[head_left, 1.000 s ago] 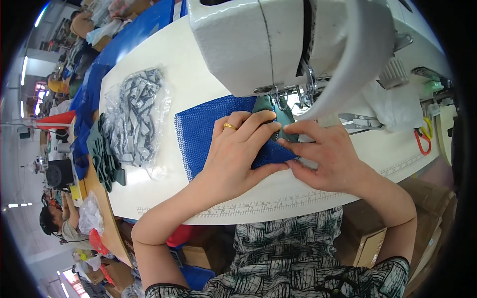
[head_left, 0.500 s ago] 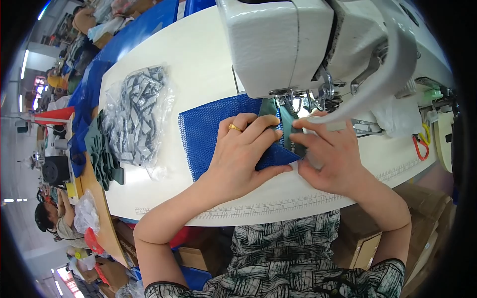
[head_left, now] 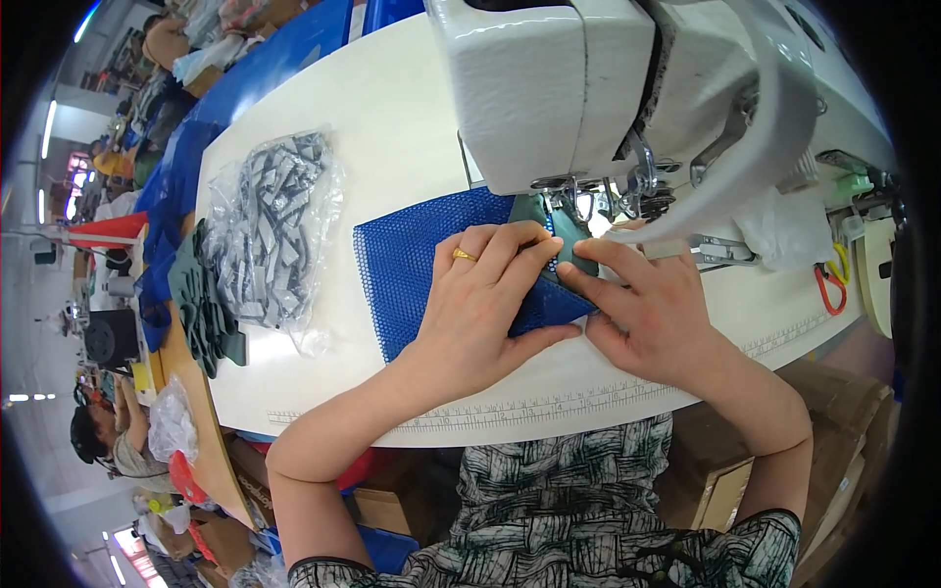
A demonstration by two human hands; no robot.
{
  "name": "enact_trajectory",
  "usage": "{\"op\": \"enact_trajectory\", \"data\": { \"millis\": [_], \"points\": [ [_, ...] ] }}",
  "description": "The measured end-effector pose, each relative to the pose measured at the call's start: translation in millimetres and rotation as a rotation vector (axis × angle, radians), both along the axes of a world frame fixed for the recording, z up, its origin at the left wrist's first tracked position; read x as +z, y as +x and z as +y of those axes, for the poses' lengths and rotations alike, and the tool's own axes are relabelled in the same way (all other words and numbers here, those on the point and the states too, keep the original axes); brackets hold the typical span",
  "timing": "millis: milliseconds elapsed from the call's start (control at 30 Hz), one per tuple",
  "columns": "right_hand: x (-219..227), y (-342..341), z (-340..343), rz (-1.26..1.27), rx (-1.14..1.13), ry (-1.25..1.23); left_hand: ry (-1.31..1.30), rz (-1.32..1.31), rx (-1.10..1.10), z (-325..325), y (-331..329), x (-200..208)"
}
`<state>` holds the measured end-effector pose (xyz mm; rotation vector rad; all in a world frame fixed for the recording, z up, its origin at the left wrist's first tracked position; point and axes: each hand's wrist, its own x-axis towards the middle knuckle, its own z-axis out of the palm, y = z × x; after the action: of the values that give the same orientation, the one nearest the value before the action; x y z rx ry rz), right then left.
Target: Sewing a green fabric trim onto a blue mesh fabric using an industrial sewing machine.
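Note:
A piece of blue mesh fabric [head_left: 392,265] lies on the sewing table, its far right corner under the presser foot [head_left: 561,196] of a white sewing machine [head_left: 524,98]. Along its right edge runs a dark green fabric strip [head_left: 570,235], partly under my fingers. My left hand [head_left: 480,284] rests on the mesh with fingers bent together, their tips pressing the fabric beside the strip. On the other side my right hand [head_left: 642,304] has its fingertips closed on the strip and the mesh edge. The fabric's underside is hidden.
A clear plastic bag of grey pieces [head_left: 270,230] lies left, beside a pile of dark green pieces [head_left: 201,294]. Red-handled scissors [head_left: 831,289] lie at the right. A ruler scale [head_left: 529,407] follows the table's near edge. Another person [head_left: 113,431] sits far left.
My right fingers have come down onto the green strip and mesh edge, covering more of the strip. My left fingertips have shifted slightly right. The fabric has barely moved.

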<state>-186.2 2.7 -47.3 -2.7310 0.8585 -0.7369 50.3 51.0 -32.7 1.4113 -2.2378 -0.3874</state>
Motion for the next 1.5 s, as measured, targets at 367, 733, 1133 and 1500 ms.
{"op": "enact_trajectory", "data": {
  "millis": [367,733,1133,1500],
  "points": [
    [-0.7,-0.8,1.7,-0.024,-0.021,-0.088,0.015,-0.021,-0.002,0.3,-3.8,2.0],
    [-0.4,1.8,-3.1,-0.024,-0.053,-0.071,-0.08,-0.027,-0.017,-6.6,-1.9,2.6],
    [1.5,2.6,-1.6,-0.179,-0.006,-0.011,-0.099,0.034,-0.154,-1.9,-8.1,9.7],
    [2.9,1.9,0.7,-0.13,-0.019,-0.05,-0.061,-0.022,-0.068,-0.7,-2.5,14.2]
  ]
}}
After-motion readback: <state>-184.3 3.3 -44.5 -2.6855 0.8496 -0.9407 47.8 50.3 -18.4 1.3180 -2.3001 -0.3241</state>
